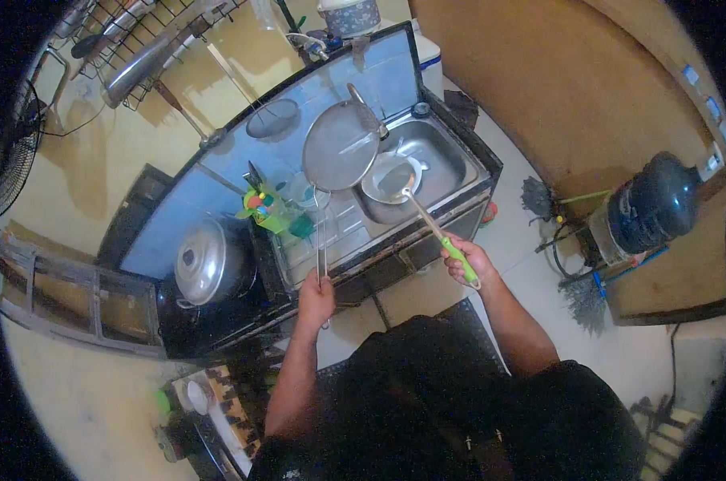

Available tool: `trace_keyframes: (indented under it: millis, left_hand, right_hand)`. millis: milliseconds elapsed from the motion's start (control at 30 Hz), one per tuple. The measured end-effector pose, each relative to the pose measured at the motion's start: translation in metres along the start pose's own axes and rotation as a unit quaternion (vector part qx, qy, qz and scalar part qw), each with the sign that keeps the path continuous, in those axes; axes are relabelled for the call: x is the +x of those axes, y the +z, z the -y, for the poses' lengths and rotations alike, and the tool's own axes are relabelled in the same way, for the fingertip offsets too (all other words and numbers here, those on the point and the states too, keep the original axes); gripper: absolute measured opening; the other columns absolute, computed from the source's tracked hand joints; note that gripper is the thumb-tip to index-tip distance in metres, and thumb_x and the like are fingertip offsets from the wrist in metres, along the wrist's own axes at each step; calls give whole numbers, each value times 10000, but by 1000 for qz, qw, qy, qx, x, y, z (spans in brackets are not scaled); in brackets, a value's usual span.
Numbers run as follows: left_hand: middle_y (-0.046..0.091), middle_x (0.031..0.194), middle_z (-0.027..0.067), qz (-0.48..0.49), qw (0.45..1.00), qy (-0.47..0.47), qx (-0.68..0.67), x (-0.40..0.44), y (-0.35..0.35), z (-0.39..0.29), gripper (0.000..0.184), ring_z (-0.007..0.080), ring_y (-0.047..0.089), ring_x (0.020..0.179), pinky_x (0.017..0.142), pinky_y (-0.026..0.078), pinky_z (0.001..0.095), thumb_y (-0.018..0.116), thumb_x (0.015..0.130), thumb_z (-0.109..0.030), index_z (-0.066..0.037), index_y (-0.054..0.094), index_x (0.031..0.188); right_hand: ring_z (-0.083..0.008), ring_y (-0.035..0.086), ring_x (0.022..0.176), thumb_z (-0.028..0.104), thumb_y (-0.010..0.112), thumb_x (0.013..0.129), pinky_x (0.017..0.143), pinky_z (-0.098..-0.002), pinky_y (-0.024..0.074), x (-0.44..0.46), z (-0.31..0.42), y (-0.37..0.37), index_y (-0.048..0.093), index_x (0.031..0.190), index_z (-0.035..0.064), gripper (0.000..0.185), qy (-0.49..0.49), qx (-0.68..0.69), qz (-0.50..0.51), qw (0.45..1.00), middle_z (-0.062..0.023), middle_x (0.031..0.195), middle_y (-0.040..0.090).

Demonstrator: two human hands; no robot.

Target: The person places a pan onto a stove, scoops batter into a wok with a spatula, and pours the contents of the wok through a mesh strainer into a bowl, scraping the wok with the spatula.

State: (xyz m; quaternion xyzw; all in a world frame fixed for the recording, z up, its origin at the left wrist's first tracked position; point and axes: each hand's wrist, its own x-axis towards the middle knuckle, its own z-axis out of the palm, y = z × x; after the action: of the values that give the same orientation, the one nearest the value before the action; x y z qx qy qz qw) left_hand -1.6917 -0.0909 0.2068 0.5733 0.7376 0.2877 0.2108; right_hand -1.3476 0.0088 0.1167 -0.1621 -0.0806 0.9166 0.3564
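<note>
Working two-handed seems the step: left hand (316,298) gripping a strainer (339,154) positioned near the left edge of the basin (453,166), right hand (477,258) clasping a green-handled utensil (432,225) across the near edge; moving either calls for steadiness.

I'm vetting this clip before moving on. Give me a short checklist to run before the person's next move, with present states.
1. Left hand closed around the handle of the large strainer: ok.
2. Right hand gripping the green-handled utensil: ok.
3. Utensil's far end over the sink: ok.
4. Strainer and utensil not touching each other: cannot tell; they look close from this single view.
5. Both hands clear of the green utensil holder: ok.
6. Contact between utensil and sink bottom: cannot tell from this angle.
</note>
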Motion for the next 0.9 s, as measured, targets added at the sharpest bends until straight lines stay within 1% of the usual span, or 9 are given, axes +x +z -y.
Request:
trace_keyframes:
  millis: [33,133,233,333,467,533,633,733,900]
  left_hand:
    - [588,742,186,2,1000,0,-4,-2,1,1,240,331,581,686,670,462,396,441,896,-123,-21,568,1072]
    - [608,802,206,58,993,-94,-47,-11,-1,-16,253,348,612,756,709,473,411,445,902,-136,-16,561,1091]
    - [617,844,225,8,998,31,-46,-17,13,-12,265,373,620,805,737,477,431,457,907,-156,-17,555,1111]
    - [618,857,237,17,1000,1,-13,-17,17,-24,263,407,606,810,735,476,442,472,906,-169,-26,553,1112]
    - [610,862,255,15,999,-34,13,-2,27,2,243,438,591,829,724,469,466,470,904,-167,-27,547,1088]
    - [602,847,261,36,996,-71,27,3,18,-2,226,451,583,826,711,461,481,469,903,-167,-22,541,1061]
    - [588,796,254,-10,999,-11,47,1,14,0,203,450,580,788,688,449,491,468,901,-165,-15,527,1025]
    - [584,779,245,-24,999,-26,29,-3,5,-18,198,448,576,766,680,449,485,470,900,-163,-15,521,1021]
    - [599,806,242,21,999,-28,18,-8,-8,-53,227,442,584,779,686,459,476,476,901,-155,-23,526,1079]
  right_hand:
    - [-95,450,534,219,475,926,390,-209,382,-1,-1,1,344,1348,177,443,-3,7,-22,1000,-78,854,523]
    - [-96,454,547,207,471,923,398,-207,384,1,-3,1,350,1361,182,455,-10,1,-46,999,-82,863,525]
    - [-99,453,548,216,469,927,401,-209,389,5,-3,3,344,1366,189,457,-4,-8,-37,999,-87,869,527]
    - [-103,455,543,229,467,931,402,-215,399,9,-3,2,350,1353,193,438,-2,9,-13,1000,-91,870,527]
    - [-108,458,537,235,467,934,395,-224,408,5,-5,10,373,1310,181,391,-14,45,15,999,-96,867,524]
    - [-91,464,533,243,475,933,380,-212,402,5,-1,13,352,1316,177,408,-21,9,-5,1000,-82,848,530]
    - [-97,460,529,237,480,929,374,-215,397,4,2,11,380,1300,170,390,-23,12,-1,1000,-88,853,524]
    - [-103,457,524,229,480,927,374,-219,395,3,1,9,380,1316,171,406,-22,1,-5,1000,-93,854,523]
    - [-102,460,518,218,486,923,374,-216,394,6,-1,3,357,1347,171,445,-4,1,-26,1000,-94,840,538]
